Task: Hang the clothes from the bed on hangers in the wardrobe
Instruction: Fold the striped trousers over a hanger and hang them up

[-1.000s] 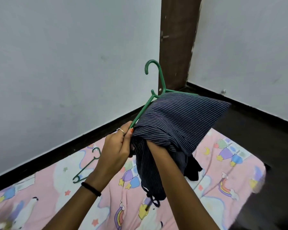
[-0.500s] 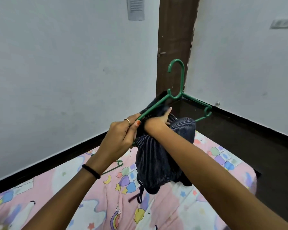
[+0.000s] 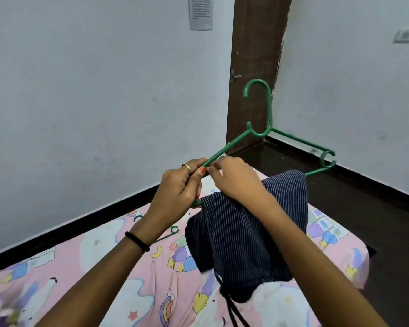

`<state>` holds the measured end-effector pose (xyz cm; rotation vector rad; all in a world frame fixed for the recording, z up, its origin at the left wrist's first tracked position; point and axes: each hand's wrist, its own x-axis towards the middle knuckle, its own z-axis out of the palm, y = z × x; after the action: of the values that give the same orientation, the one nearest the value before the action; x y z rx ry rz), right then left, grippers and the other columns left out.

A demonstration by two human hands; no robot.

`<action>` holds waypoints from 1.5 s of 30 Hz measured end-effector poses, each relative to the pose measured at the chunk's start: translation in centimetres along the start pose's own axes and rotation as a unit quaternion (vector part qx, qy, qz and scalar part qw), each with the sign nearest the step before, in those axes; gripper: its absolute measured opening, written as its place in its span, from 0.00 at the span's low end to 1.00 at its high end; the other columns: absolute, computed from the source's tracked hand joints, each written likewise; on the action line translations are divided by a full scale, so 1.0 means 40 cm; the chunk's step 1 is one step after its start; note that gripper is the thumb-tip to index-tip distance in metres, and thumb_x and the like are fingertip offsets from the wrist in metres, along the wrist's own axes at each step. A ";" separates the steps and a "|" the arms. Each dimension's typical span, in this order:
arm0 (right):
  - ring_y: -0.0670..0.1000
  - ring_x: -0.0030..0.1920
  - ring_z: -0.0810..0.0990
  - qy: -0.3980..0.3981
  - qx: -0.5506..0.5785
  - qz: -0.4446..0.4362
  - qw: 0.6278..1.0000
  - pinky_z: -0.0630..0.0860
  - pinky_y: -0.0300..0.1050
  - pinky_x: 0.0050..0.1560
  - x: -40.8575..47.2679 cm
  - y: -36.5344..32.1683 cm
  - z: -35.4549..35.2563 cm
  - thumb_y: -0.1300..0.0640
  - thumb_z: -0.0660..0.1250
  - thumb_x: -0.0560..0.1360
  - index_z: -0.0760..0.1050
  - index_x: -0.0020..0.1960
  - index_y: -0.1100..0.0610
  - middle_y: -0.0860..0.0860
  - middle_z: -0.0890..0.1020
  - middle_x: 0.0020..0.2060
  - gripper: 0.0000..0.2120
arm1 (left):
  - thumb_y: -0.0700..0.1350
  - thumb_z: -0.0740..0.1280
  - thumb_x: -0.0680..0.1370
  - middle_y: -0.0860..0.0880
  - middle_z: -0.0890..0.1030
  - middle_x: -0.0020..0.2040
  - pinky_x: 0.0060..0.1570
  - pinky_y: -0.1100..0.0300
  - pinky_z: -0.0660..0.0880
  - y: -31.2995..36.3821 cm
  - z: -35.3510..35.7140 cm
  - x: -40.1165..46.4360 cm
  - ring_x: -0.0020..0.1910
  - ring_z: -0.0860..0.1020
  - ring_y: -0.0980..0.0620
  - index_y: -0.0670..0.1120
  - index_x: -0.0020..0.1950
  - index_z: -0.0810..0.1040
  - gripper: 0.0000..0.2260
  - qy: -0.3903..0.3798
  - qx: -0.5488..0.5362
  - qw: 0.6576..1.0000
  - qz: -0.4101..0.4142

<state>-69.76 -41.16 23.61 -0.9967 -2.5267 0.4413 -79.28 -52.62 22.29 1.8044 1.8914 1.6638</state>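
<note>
Fingers of left hand (image 3: 175, 190) grip green hanger (image 3: 257, 133); striped garment (image 3: 246, 232) draped over bar.

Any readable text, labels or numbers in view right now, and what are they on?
Paper notice on the wall: printed lines, too small and blurred to read.
Wall switch plate: no legible marking.
Green hanger, striped garment, bedsheet: no text, only cartoon prints on the sheet.

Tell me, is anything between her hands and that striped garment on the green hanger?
Nothing visible. The left hand grips the green hanger at its corner, the right hand is beside it above the striped garment draped over the bar. No wardrobe is in view.
</note>
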 end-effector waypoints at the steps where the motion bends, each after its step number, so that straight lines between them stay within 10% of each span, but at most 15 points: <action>1: 0.57 0.55 0.77 0.081 0.035 -0.044 0.995 0.74 0.54 0.55 -0.038 0.000 0.005 0.50 0.58 0.80 0.78 0.55 0.56 0.53 0.79 0.54 0.14 | 0.44 0.58 0.80 0.47 0.73 0.26 0.31 0.56 0.73 0.003 -0.003 0.001 0.25 0.71 0.51 0.59 0.55 0.75 0.12 -0.005 0.005 1.000 0.008; 6: 0.51 0.39 0.72 0.330 0.083 -0.068 0.938 0.68 0.44 0.37 -0.194 -0.016 0.061 0.42 0.62 0.75 0.68 0.45 0.56 0.49 0.71 0.40 0.16 | 0.46 0.58 0.80 0.52 0.71 0.25 0.31 0.54 0.72 -0.002 -0.026 0.018 0.25 0.70 0.55 0.47 0.59 0.79 0.13 -0.015 0.041 0.999 0.010; 12: 0.54 0.49 0.78 0.149 -0.071 0.030 0.986 0.72 0.47 0.38 -0.186 -0.022 0.124 0.37 0.62 0.74 0.71 0.55 0.55 0.50 0.78 0.47 0.22 | 0.40 0.59 0.82 0.55 0.72 0.25 0.31 0.64 0.71 0.012 -0.037 0.035 0.25 0.70 0.58 0.43 0.59 0.78 0.10 0.010 0.032 0.999 0.004; 16: 0.57 0.46 0.78 0.161 -0.047 -0.008 0.986 0.62 0.46 0.35 -0.174 -0.039 0.091 0.52 0.59 0.76 0.69 0.43 0.56 0.53 0.80 0.43 0.08 | 0.45 0.58 0.81 0.56 0.73 0.25 0.31 0.60 0.71 0.014 -0.042 0.035 0.25 0.71 0.57 0.45 0.58 0.78 0.11 0.039 0.051 0.998 0.007; 24: 0.51 0.29 0.71 0.151 -0.057 -0.107 0.981 0.49 0.40 0.24 -0.232 -0.065 0.067 0.52 0.58 0.70 0.59 0.35 0.52 0.47 0.72 0.28 0.09 | 0.50 0.55 0.80 0.54 0.72 0.28 0.33 0.47 0.73 0.004 -0.056 0.033 0.28 0.71 0.50 0.47 0.58 0.78 0.15 0.088 0.116 0.989 0.018; 28: 0.48 0.36 0.66 0.092 0.018 -0.125 0.988 0.61 0.47 0.32 -0.257 -0.038 0.069 0.46 0.56 0.77 0.60 0.38 0.51 0.44 0.67 0.34 0.13 | 0.48 0.56 0.80 0.53 0.70 0.28 0.33 0.52 0.69 0.020 -0.061 0.030 0.28 0.68 0.52 0.46 0.59 0.79 0.15 0.067 0.108 0.991 0.044; 33: 0.54 0.40 0.74 0.369 0.221 0.056 0.901 0.71 0.50 0.41 -0.184 0.069 -0.012 0.42 0.61 0.75 0.66 0.41 0.52 0.49 0.73 0.39 0.14 | 0.45 0.57 0.80 0.52 0.71 0.29 0.33 0.64 0.66 0.046 -0.107 0.038 0.29 0.70 0.52 0.44 0.59 0.78 0.13 0.051 0.119 0.989 0.079; 37: 0.51 0.51 0.77 0.232 0.354 0.176 0.889 0.73 0.48 0.55 -0.094 0.156 -0.047 0.38 0.61 0.76 0.73 0.54 0.56 0.51 0.78 0.51 0.21 | 0.44 0.58 0.81 0.53 0.72 0.29 0.32 0.68 0.65 0.057 -0.133 0.045 0.29 0.70 0.54 0.44 0.59 0.78 0.13 0.068 0.144 0.983 0.096; 45: 0.52 0.58 0.78 0.173 0.379 0.103 0.903 0.74 0.56 0.62 -0.073 0.129 -0.050 0.38 0.62 0.74 0.73 0.61 0.56 0.52 0.80 0.57 0.26 | 0.45 0.59 0.80 0.56 0.71 0.30 0.33 0.69 0.66 0.056 -0.158 0.038 0.30 0.69 0.54 0.41 0.60 0.77 0.13 0.097 0.175 0.973 0.113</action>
<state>-63.89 -39.30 22.48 -0.9077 -1.6909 1.0937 -82.35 -56.07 27.40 2.1259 2.2590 1.7171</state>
